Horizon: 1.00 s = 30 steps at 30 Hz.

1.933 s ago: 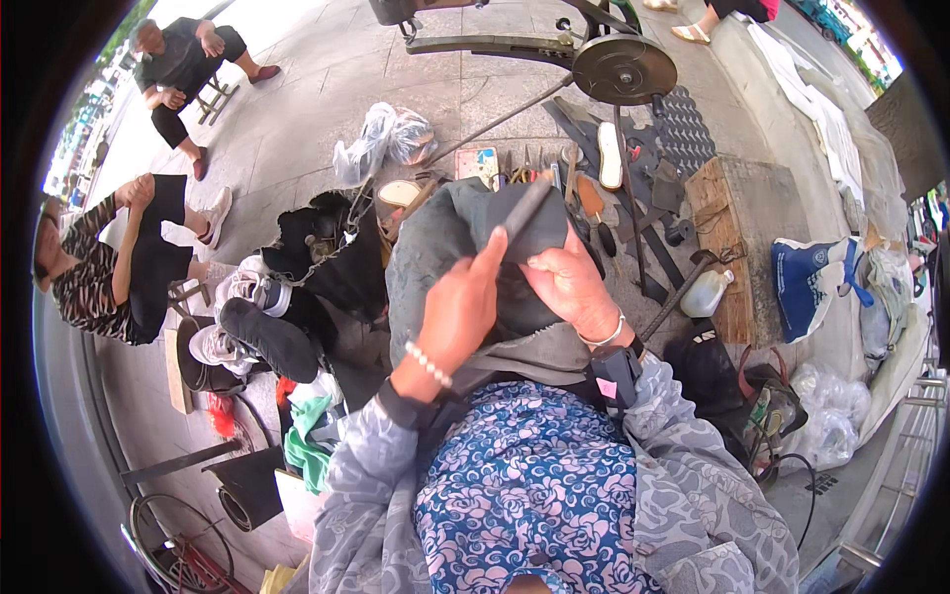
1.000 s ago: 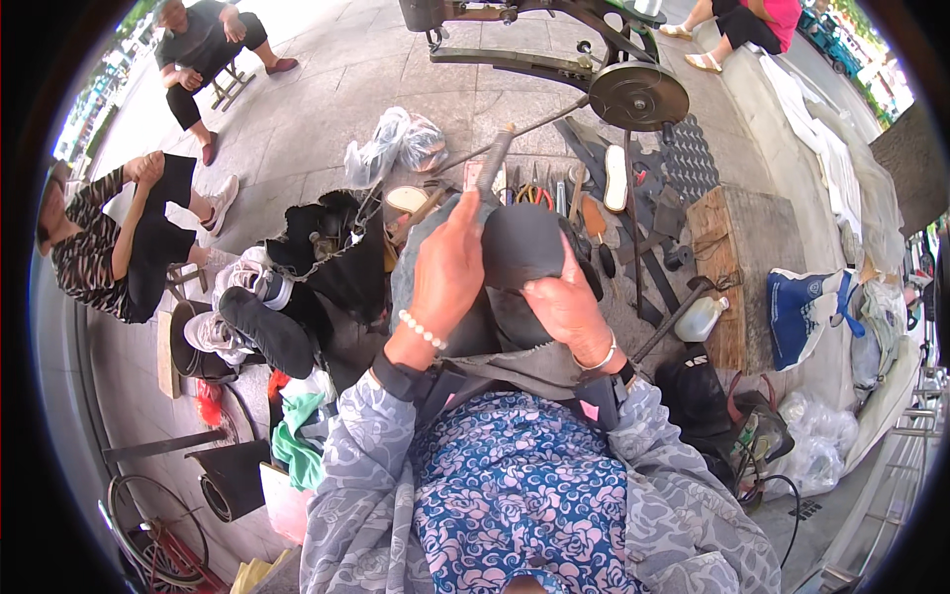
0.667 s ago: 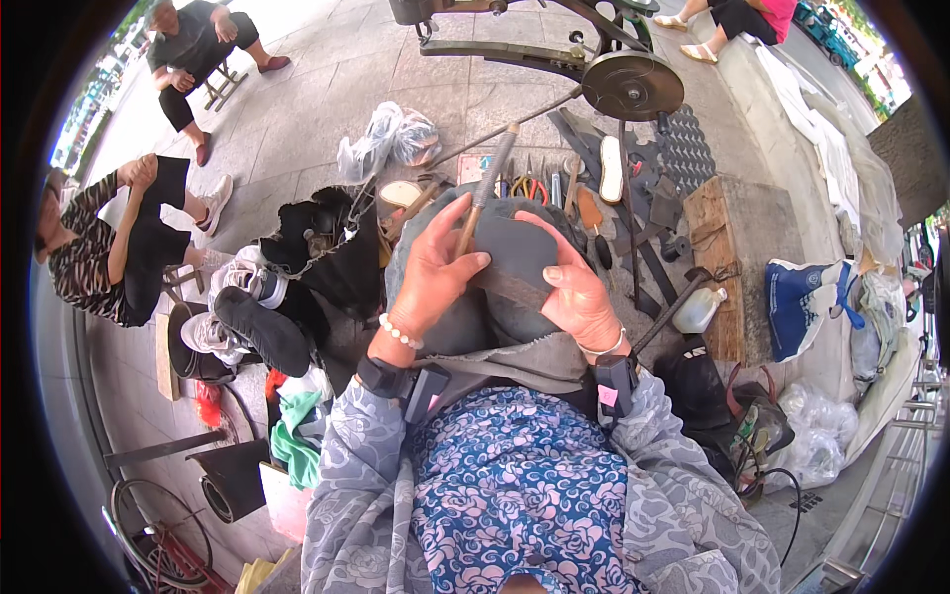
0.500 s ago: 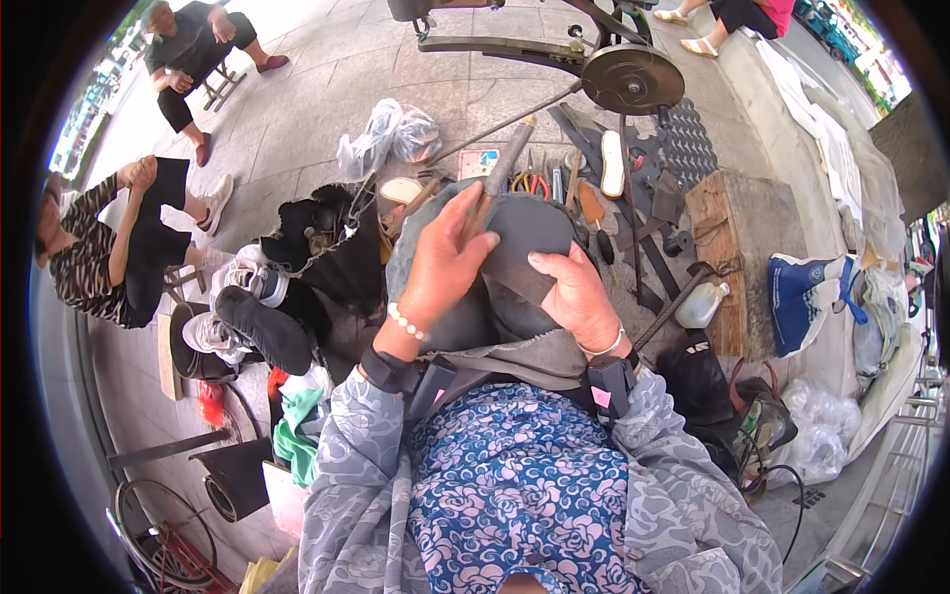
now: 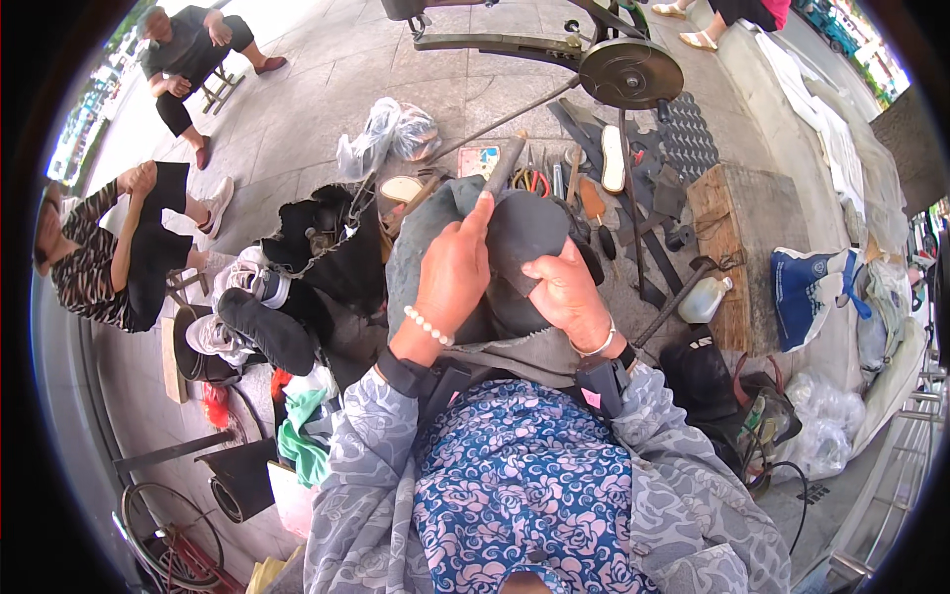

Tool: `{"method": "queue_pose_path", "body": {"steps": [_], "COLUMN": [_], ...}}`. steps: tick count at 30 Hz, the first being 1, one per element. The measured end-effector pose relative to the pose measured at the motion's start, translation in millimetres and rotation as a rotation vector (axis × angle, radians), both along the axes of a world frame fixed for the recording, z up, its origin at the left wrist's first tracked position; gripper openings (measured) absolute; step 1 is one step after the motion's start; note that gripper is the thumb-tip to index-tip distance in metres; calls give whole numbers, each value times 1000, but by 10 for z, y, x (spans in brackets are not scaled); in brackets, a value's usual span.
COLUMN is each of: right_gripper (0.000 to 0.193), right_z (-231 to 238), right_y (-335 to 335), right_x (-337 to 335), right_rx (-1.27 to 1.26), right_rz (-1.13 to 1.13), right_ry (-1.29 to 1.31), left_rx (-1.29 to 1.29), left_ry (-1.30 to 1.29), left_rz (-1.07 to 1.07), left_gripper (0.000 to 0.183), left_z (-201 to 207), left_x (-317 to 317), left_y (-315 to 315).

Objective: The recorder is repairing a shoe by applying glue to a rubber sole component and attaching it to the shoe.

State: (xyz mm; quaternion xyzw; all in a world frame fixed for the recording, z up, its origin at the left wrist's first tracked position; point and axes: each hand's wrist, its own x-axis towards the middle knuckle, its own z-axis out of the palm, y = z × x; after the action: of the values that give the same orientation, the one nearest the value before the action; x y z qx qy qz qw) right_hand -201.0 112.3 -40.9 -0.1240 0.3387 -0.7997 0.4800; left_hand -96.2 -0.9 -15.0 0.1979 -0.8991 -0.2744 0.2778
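Observation:
My left hand [image 5: 452, 279] is closed around a grey rod-like tool [image 5: 506, 164] with a light brown tip, its index finger stretched along it. The tool points up and away, and its held end is hidden in my palm. In my right hand [image 5: 569, 295] a thin dark grey rubber piece [image 5: 527, 230] with a rounded far end is pinched between thumb and fingers. The rubber lies right beside the tool, over my lap, where a worn grey cloth [image 5: 529, 362] is spread. Just beyond are orange-handled pliers [image 5: 535, 183] and a white shoe sole [image 5: 614, 158].
A hand-wheeled black machine [image 5: 631, 76] stands ahead. To the right are a wooden box [image 5: 744, 262], a plastic bottle [image 5: 705, 300] and a blue-white bag [image 5: 807, 302]. Sneakers [image 5: 259, 277] and a black shoe [image 5: 263, 331] lie left. Two people [image 5: 188, 54] sit at the far left.
The rubber piece has turned and shifted slightly, with my right hand moving a little nearer my left. My left hand has slid toward me along the tool's side, and its index finger now points along it.

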Motion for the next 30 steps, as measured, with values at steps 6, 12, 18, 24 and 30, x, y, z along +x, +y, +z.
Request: {"method": "queue_pose_path", "body": {"steps": [6,12,18,24,30], "right_gripper": [56,54,53,54,55], "right_z": [3,23,-23,2,-6], "right_y": [44,-8,39,2,30], "right_x": [-58,23,-41,-8,-17], "right_rx": [-119,-67,-134,-86,-180], "right_rz": [-36,-66,-84,-106,-101], "right_ry": [-167,-115,-155,-145,-226], "left_rx": [117,79,210,141,257], "left_ry": [-267,-4,-119,89,-37], "left_rz": [-79,27,-67,1,-81], "left_gripper": [50,47,44,43,44], "left_z": [134,27,38,16,-2], "left_x": [432,21,431,6,381], "left_y": [453,80,428,98,405]}}
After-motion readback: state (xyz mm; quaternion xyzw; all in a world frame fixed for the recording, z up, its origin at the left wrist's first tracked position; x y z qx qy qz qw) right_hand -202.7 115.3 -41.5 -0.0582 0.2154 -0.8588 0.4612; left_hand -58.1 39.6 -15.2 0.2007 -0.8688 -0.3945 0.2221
